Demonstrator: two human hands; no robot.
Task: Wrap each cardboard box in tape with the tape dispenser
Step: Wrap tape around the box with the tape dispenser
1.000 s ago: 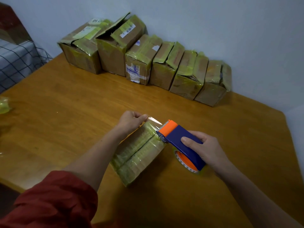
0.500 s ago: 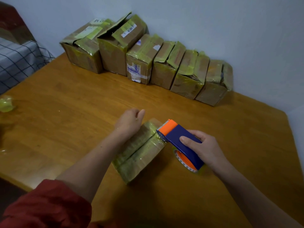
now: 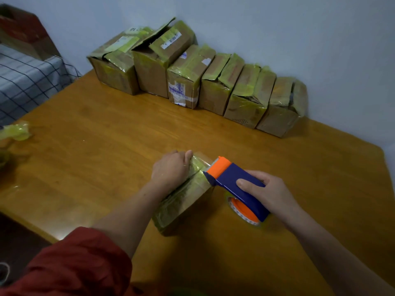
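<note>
The cardboard box [image 3: 183, 201] lies at lower centre on the tabletop [image 3: 106, 157], long axis running lower left to upper right, the left grip [image 3: 171, 170] curled over its far end and, to its right, the right grip [image 3: 270, 194] clasping the tape dispenser [image 3: 232, 180], whose orange head touches the box.

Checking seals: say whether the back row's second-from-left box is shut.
Not shut: the box has one top flap standing up, ajar.

On the table [image 3: 106, 146] one box [image 3: 183, 206] lies in front, the tape dispenser [image 3: 237, 189] touching its right side, and a row of boxes [image 3: 186, 77] stands behind along the wall [image 3: 299, 28].
</note>
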